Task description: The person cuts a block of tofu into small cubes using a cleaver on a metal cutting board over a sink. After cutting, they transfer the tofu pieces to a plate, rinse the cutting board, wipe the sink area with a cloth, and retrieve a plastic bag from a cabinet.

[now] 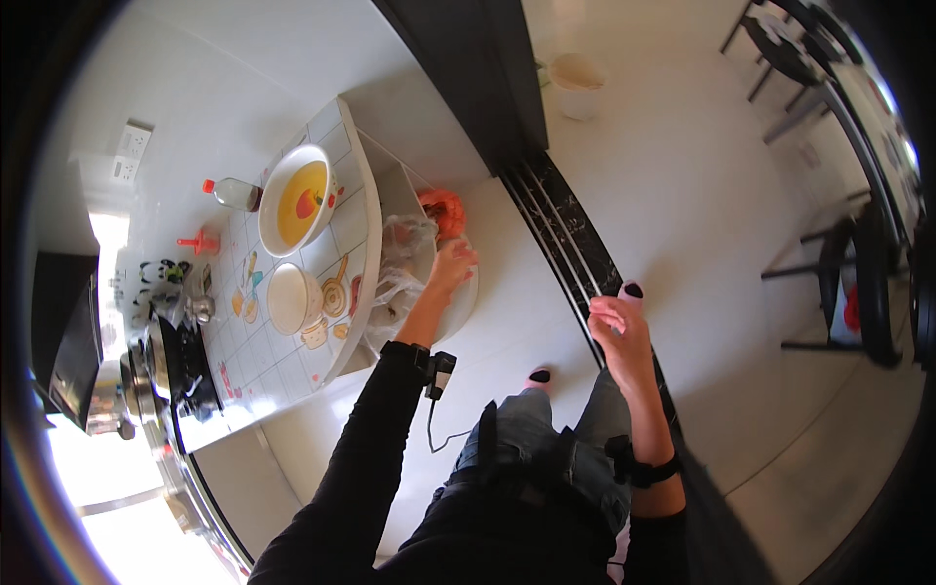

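My left hand [452, 268] reaches to the rounded lower shelf [462, 311] under the end of the tiled counter. Its fingers are loosely bent and apart, and I see nothing held in them. Just beyond the fingertips lies a red plastic bag [446, 208]; whether they touch it I cannot tell. Crumpled clear plastic bags [398, 281] fill the shelf beside my wrist. My right hand [621, 340] hangs above the dark sliding-door track [567, 227], fingers half curled with no object visible in them.
On the tiled counter [347, 219] stand a white bowl of yellow liquid [303, 201], a cream bowl [292, 298] and a red-capped bottle [235, 194]. A stove [190, 358] lies farther left. A dark door panel [475, 73], a white bin [578, 88] and black chairs [870, 292] are around.
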Demonstrator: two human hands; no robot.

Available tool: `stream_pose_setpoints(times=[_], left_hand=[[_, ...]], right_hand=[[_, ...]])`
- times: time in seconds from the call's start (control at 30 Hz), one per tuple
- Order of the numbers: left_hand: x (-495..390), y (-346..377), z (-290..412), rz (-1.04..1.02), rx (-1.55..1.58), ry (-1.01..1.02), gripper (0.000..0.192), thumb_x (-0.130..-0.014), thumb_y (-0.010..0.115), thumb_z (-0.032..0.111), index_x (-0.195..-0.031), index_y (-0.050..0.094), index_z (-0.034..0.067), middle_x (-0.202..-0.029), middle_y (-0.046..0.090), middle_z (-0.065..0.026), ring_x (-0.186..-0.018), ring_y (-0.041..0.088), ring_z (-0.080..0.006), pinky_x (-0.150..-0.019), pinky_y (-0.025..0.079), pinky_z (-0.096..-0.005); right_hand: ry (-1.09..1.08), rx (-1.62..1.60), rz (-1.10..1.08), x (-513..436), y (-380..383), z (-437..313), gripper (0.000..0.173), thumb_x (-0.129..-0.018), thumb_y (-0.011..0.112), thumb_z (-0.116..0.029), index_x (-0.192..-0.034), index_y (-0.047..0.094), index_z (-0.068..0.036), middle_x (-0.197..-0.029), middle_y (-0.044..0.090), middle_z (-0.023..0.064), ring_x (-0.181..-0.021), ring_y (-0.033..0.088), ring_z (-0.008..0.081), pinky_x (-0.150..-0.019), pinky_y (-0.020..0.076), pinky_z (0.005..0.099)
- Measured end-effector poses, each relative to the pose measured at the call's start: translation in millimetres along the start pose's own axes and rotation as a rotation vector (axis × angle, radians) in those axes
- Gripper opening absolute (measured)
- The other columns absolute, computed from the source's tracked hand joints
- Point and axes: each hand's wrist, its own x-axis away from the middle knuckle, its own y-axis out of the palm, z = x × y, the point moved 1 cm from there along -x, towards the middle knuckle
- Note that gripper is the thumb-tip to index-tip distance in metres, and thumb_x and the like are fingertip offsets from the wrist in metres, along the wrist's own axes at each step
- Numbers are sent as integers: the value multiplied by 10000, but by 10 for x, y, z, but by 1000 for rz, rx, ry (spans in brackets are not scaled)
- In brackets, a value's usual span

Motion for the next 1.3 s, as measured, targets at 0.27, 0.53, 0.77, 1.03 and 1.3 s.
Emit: stream_pose_setpoints(times=[0.27, 0.53, 0.77, 1.03, 1.3], left_hand=[[-1017, -34, 43, 672, 113, -93, 686, -829, 662, 144, -1423, 330, 56, -1278, 509, -158, -1080, 584, -274, -920, 485, -419], [-1746, -579, 2, 1232, -463, 141, 901, -819, 725, 178, -1465, 139, -48, -1494, 175, -298, -1364, 269, -448, -1112, 310, -469], [-2233, -1633, 28, 1753, -272, 17, 1050, -735, 803, 418, -1480, 190, 1, -1461, 278, -301, -1334, 316, -475, -1079, 312, -557], [-2440, -2436, -40, 1577, -610, -144, 732, -676, 853, 390, -1285, 575, 93, -1325, 528, -249, -1179, 549, -371, -914, 505, -458], [-2361, -1210, -179, 1446, -389, 337, 238, -836, 718, 101, -1069, 704, 55, -1097, 643, -168, -952, 645, -268, -816, 519, -335]], right_hand=[[138, 238, -365, -1792, -694, -34, 297, -887, 646, -142, -1143, 605, 3, -1089, 649, 123, -995, 629, 210, -817, 513, 323], [246, 271, -630, -2945, -485, 414, 273, -899, 647, -92, -1143, 596, 20, -1040, 650, 148, -940, 635, 199, -801, 523, 300], [301, 303, -777, -3336, -25, 1233, 274, -904, 653, -99, -1145, 594, 17, -1023, 657, 126, -920, 637, 193, -757, 531, 288], [296, 418, -881, -3711, 538, 1561, 270, -904, 652, -111, -1139, 597, 10, -1016, 660, 123, -905, 643, 185, -760, 540, 288], [362, 298, -837, -4078, 1468, 1350, 325, -903, 651, -118, -1185, 567, 22, -1043, 650, 106, -963, 632, 173, -792, 525, 285]])
